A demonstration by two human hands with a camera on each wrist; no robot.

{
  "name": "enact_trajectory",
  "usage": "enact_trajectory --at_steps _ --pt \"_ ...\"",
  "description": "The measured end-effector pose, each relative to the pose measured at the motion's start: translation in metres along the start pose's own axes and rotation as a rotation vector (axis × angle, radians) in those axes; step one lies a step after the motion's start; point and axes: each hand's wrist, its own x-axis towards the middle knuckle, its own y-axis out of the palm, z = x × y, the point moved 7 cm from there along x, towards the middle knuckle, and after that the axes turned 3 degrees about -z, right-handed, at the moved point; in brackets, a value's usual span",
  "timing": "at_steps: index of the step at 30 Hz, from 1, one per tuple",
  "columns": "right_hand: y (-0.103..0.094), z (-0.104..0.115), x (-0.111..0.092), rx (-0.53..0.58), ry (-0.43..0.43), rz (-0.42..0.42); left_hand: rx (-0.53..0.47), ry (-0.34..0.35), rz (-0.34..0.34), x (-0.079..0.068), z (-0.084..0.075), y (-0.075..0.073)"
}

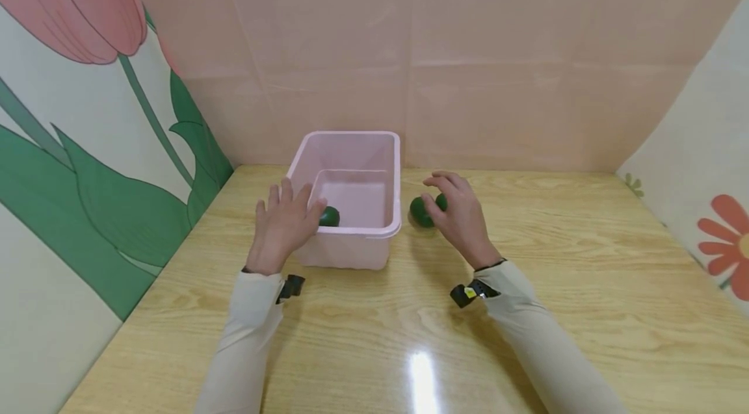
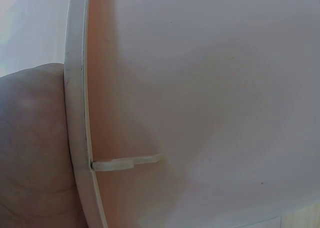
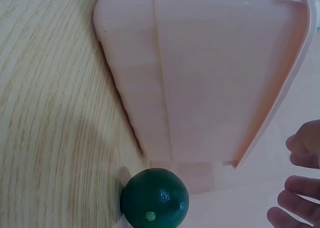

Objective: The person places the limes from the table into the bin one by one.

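Observation:
A pink plastic bin [image 1: 351, 248] stands on the table, with a dark green lime [image 1: 329, 216] inside its near left corner. My left hand [image 1: 283, 225], fingers spread, rests at the bin's left near rim; its palm edge lies against the rim [image 2: 77, 108] in the left wrist view. Right of the bin, another lime [image 1: 420, 212] sits on the table. Over it hovers my right hand [image 1: 465, 219], fingers bent loosely and thumb lowered. Green also shows past the thumb; whether that is a further lime I cannot tell. In the right wrist view the fingers [image 3: 300, 193] stand apart from the glossy lime [image 3: 156, 198].
The wooden table [image 1: 556, 238] meets a pink backdrop [image 1: 497, 76] behind the bin. A tulip-printed panel [image 1: 117, 193] borders the left, and a flower-printed panel [image 1: 702, 160] the right. Each wrist wears a black camera strap.

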Motion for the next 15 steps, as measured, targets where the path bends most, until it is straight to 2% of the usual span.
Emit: enact_trajectory --at_steps 15 --pt "0.0008 -0.0054 0.0001 -0.011 0.022 0.017 -0.002 0.009 -0.015 -0.0013 -0.0013 -0.0017"
